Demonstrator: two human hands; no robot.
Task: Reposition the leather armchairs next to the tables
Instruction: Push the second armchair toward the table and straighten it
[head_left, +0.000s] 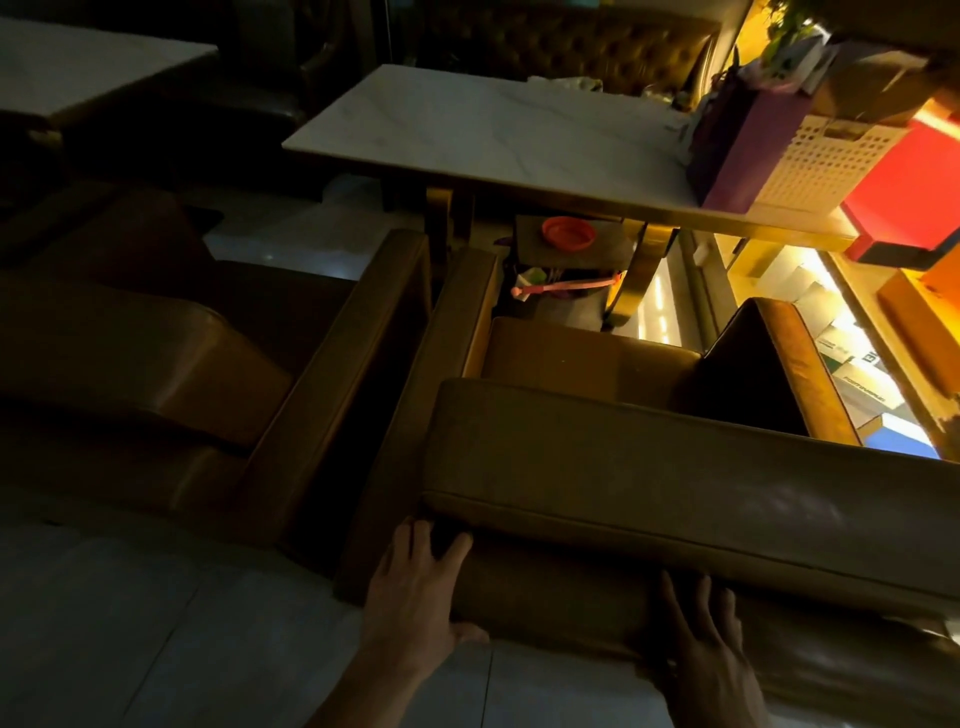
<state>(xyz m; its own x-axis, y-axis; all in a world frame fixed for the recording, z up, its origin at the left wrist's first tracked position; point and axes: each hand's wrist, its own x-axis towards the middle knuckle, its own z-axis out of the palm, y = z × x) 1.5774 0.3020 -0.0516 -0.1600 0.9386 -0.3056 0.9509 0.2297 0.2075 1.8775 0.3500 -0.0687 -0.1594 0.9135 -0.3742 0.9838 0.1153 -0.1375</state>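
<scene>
1. Beside a marble-topped table (493, 130), in a dim room, two brown leather armchairs stand side by side; at far left sits the neighbouring armchair (171, 358), untouched, its arm just beside the arm of the one being handled, with only a narrow dark gap between them.

2. At centre, the left hand (415, 592) lies flat against the rear of the armchair (649, 467) at its left corner, fingers spread and tips tucked under the padded top roll, thumb out along the lower edge; it presses rather than grips.

3. Further right, the right hand (711, 654) rests open on the same back panel, fingers fanned upward, closed around nothing; this chair faces the table, its front edge near the gilt table legs (644, 260).

4. To do the push well, a judgement only: keep both palms low and level on the back so the chair slides across the tiled floor (130, 623) rather than tipping; push evenly, since extra force from the left hand would likely swing the chair away from its neighbour; ease off before the seat front meets the table legs.

5. At far right, a purple bag (748, 140) and a white basket (826, 166) sit on the tabletop near the edge; a hard bump could jolt them.
</scene>
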